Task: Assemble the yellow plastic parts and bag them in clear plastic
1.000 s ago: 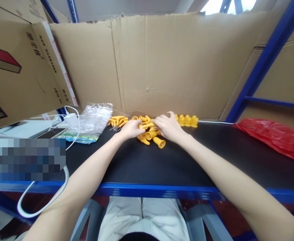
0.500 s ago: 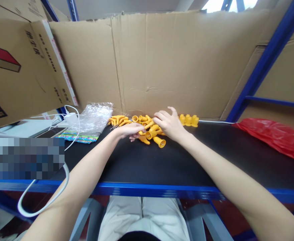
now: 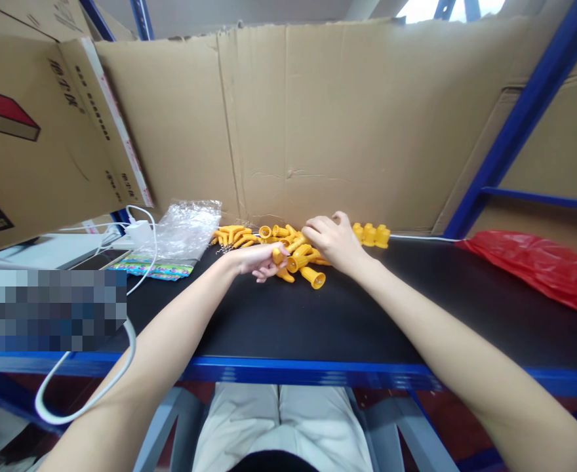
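My left hand is closed on a small yellow plastic piece, pinched near the thumb, with the palm turned partly up. My right hand reaches over the right side of a pile of yellow plastic parts, fingers bent downward and one finger raised. Its fingertips are partly hidden, so what they hold cannot be made out. In front of the hands lie hollow yellow cups, one cup with its mouth toward me. Curved yellow pieces are heaped to the left, beside small metal bits.
Several yellow pieces stand in a row right of my right hand. A clear plastic bag lies left, a red bag right. A cardboard wall closes off the back. A white cable loops by my left forearm.
My left hand has turned palm upward, bringing its yellow piece into clearer view. My right hand has shifted very slightly to the right.
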Available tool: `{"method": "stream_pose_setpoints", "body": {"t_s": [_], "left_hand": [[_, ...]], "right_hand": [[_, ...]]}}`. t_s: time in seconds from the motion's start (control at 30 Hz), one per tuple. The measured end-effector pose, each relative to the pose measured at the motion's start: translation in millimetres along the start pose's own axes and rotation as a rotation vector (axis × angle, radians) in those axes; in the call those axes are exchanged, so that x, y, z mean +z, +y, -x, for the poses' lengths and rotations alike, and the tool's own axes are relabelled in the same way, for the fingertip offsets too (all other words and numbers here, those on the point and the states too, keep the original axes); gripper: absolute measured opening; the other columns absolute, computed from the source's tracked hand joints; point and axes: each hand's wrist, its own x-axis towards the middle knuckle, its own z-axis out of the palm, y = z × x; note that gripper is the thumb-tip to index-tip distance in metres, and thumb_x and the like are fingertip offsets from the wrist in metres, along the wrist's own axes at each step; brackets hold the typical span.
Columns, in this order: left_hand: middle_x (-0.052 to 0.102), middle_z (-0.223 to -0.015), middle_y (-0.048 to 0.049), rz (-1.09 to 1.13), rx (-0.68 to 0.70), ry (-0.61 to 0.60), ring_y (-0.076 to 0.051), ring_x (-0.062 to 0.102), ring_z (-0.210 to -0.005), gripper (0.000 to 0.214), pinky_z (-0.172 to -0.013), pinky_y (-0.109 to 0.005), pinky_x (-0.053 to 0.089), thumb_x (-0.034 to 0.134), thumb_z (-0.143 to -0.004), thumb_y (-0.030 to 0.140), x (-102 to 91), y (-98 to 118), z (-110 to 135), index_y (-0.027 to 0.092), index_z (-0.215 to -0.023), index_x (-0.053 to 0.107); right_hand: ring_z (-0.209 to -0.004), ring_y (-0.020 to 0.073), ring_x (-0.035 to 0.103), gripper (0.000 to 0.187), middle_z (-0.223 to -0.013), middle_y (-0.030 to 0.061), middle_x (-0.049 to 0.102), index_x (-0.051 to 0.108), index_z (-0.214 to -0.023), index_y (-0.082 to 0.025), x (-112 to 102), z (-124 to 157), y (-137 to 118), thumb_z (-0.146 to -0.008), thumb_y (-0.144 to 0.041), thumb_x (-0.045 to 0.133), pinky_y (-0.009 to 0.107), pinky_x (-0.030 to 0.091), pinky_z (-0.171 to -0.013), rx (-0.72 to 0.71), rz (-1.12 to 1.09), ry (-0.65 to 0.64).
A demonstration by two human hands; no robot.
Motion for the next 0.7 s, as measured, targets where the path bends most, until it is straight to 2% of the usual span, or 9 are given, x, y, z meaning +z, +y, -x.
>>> {"method": "stream_pose_setpoints", "body": {"t_s": [0.17, 0.27, 0.37, 0.47, 0.57, 0.63, 0.7], "left_hand": [[0.03, -0.034, 0.0067, -0.013, -0.012, 0.01, -0.007, 0.021, -0.028, 0.026, -0.037, -0.022, 0.032, 0.036, -0.082, 0.041, -3.2, -5.6, -4.7, 0.02, -0.068, 0.044], [0.031, -0.034, 0.0066, -0.007, -0.011, 0.015, -0.008, 0.022, -0.028, 0.025, -0.037, -0.023, 0.033, 0.039, -0.081, 0.04, -3.1, -6.8, -6.0, 0.02, -0.068, 0.045], [0.032, -0.034, 0.0062, 0.017, -0.016, 0.004, -0.008, 0.022, -0.028, 0.025, -0.037, -0.023, 0.032, 0.039, -0.081, 0.039, -1.9, -5.7, -3.6, 0.019, -0.068, 0.047], [0.032, -0.036, 0.0056, 0.058, 0.001, 0.015, -0.007, 0.023, -0.029, 0.026, -0.038, -0.024, 0.033, 0.038, -0.083, 0.038, -1.2, -4.0, -0.2, 0.018, -0.071, 0.05], [0.032, -0.039, 0.0064, 0.121, 0.099, 0.097, -0.007, 0.024, -0.03, 0.03, -0.04, -0.023, 0.035, 0.032, -0.087, 0.039, -3.3, -3.8, -0.3, 0.017, -0.079, 0.052], [0.033, -0.042, 0.007, 0.162, 0.183, 0.173, -0.006, 0.024, -0.03, 0.033, -0.041, -0.022, 0.036, 0.028, -0.089, 0.041, -6.6, -5.1, -2.3, 0.018, -0.089, 0.052], [0.037, -0.045, 0.0069, 0.192, 0.242, 0.235, -0.006, 0.024, -0.03, 0.037, -0.041, -0.022, 0.036, 0.024, -0.091, 0.043, -10.3, -7.0, -4.6, 0.019, -0.101, 0.051]], "right_hand": [[-0.101, 0.0209, 0.051, 0.028, -0.106, 0.0087, 0.064, 0.055, -0.116, -0.02, 2.2, 4.9, 9.5, -0.09, -0.02, 0.047, 0.039, 0.027, -0.087, -0.085, -0.133, -0.1], [-0.103, 0.0207, 0.05, 0.024, -0.108, 0.009, 0.062, 0.058, -0.111, -0.02, -0.2, 2.8, 7.8, -0.089, -0.021, 0.049, 0.038, 0.028, -0.088, -0.096, -0.172, -0.11], [-0.105, 0.0209, 0.049, 0.021, -0.108, 0.0088, 0.062, 0.06, -0.101, -0.019, -4.1, 0.2, 9.5, -0.089, -0.015, 0.043, 0.041, 0.026, -0.092, -0.049, -0.118, -0.069], [-0.104, 0.0226, 0.049, 0.02, -0.109, 0.0104, 0.06, 0.061, -0.096, -0.018, -5.1, 4.7, 25.3, -0.089, -0.017, 0.043, 0.042, 0.028, -0.089, 0.11, -0.054, -0.01], [-0.096, 0.0261, 0.05, 0.024, -0.103, 0.0133, 0.059, 0.063, -0.094, -0.016, 0.8, 17.8, 51.8, -0.087, -0.033, 0.048, 0.041, 0.033, -0.081, 0.373, -0.011, 0.018], [-0.093, 0.0278, 0.051, 0.03, -0.098, 0.0143, 0.06, 0.065, -0.095, -0.015, 8.7, 28.1, 68.2, -0.085, -0.039, 0.05, 0.04, 0.035, -0.076, 0.55, 0.013, -0.063], [-0.091, 0.0282, 0.053, 0.034, -0.095, 0.0148, 0.062, 0.066, -0.095, -0.014, 18.3, 37.5, 79.8, -0.084, -0.042, 0.05, 0.039, 0.036, -0.074, 0.713, 0.013, -0.208]]}}
